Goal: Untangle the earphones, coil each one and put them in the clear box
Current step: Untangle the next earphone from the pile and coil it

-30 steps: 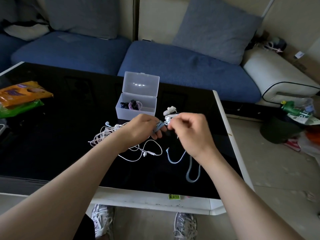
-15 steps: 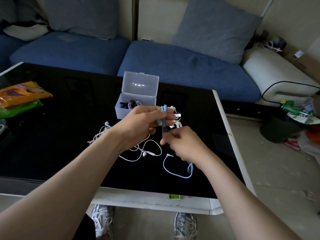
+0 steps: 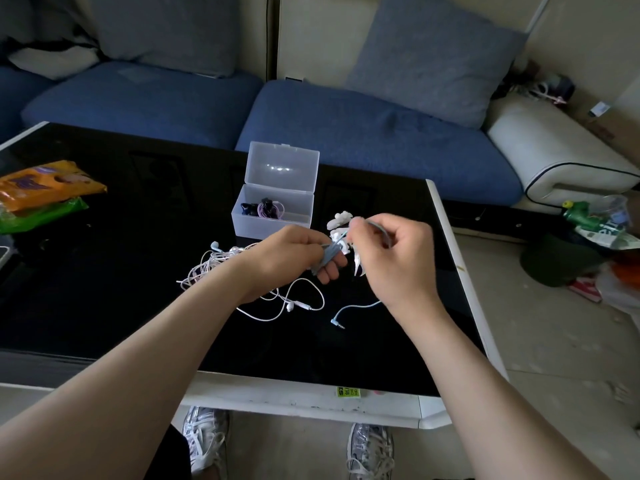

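The left hand [image 3: 294,258] is curling its fingers round a small bundle of the blue earphones [image 3: 327,259]. The bundle is lying along those fingers, slanting up and to the right. The right hand [image 3: 398,258] is just to the right of it, almost touching. Its thumb and first finger are pinching the blue cord just above the bundle, and its other fingers are curling in.

The rest of the blue cord is running down under the right hand. It is ending in a plug [image 3: 337,322] on the table, below both sets of fingers and closer to the person. I think the right hand is winding that loose end onto the bundle, so the next loop has to come up from below.

The clear box [image 3: 256,226] is sitting just beyond the left fingers with its lid standing open. The left hand is nearer to it. Purple earphones [image 3: 265,209] are lying inside. White earphones [image 3: 214,268] are lying in a messy heap to the left of the left hand, not coiled yet.

Everything is on a shiny black table [image 3: 138,306]. Snack bags [image 3: 45,185] are lying far to the left, and a blue sofa [image 3: 346,133] is standing behind.
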